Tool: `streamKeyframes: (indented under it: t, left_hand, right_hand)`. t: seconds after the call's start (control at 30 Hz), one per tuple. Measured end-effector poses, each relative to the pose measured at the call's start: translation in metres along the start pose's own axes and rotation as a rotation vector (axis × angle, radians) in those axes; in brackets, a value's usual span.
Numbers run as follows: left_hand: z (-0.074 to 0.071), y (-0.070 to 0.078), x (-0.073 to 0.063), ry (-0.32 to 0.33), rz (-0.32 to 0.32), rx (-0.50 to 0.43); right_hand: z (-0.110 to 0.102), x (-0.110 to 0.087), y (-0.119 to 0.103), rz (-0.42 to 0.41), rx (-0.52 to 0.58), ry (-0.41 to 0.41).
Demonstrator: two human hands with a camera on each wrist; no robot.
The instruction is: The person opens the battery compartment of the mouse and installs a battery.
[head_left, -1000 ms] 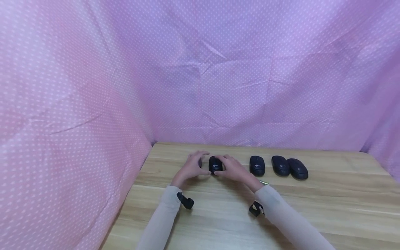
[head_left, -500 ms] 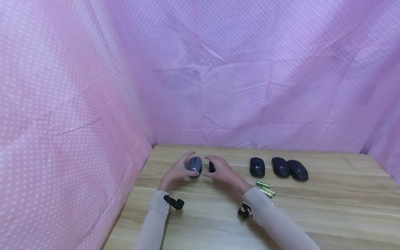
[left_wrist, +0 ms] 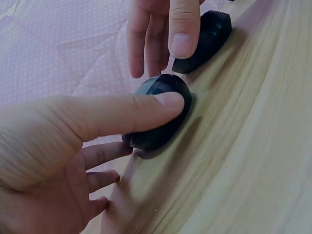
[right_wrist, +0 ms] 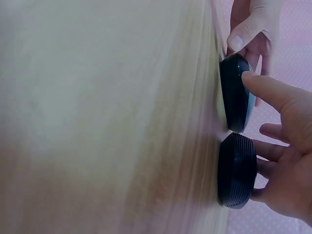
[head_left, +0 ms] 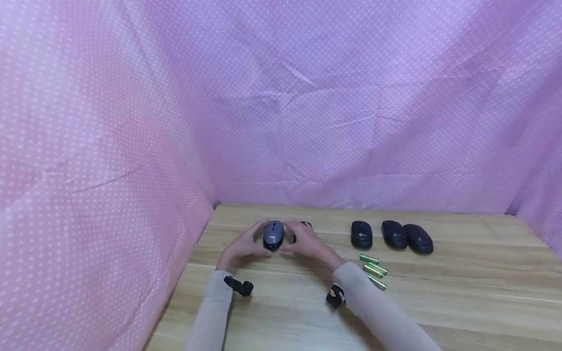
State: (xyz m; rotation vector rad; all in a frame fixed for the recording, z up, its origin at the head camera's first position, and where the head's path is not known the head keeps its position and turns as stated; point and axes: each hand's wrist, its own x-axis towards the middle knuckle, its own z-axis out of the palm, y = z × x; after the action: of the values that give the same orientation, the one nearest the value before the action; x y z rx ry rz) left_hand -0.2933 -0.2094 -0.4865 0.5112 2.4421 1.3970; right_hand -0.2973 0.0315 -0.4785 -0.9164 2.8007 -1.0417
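A grey and black computer mouse (head_left: 273,234) lies on the wooden table between the two hands. My left hand (head_left: 240,248) curves round its left side, thumb at the near end and fingers toward the far end. In the left wrist view the left thumb (left_wrist: 165,105) crosses in front of the mouse. My right hand (head_left: 309,242) is at its right side; in the right wrist view the right thumb (right_wrist: 253,80) meets the mouse, the other fingers loosely extended. Beside it a black mouse (right_wrist: 237,170) is mostly hidden under the right hand in the head view.
Farther right lie a black mouse (head_left: 361,235), another (head_left: 394,234) and a third (head_left: 418,238), the last two touching. Several green batteries (head_left: 373,271) lie near the right forearm. A pink dotted cloth (head_left: 333,122) hangs behind and left of the table (head_left: 290,312).
Both hands have shifted left, from about the black mouse to the grey one. The grey mouse, largely covered before, now shows between them. The batteries have come out from behind the right arm.
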Motion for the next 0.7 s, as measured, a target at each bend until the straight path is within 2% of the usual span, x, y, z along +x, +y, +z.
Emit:
streamKeyframes:
  t: [0.13,0.33,0.7]
  left_hand:
    - [-0.001,0.000,0.002,-0.006,0.006,0.033]
    - [0.002,-0.002,0.003,0.019,-0.035,0.022]
    - [0.007,-0.007,0.004,0.065,-0.028,0.054]
  right_hand:
    - [0.003,0.002,0.000,0.005,-0.023,-0.015]
    - [0.009,0.005,-0.003,0.028,-0.037,-0.034]
    - [0.016,0.006,-0.011,0.079,-0.043,-0.038]
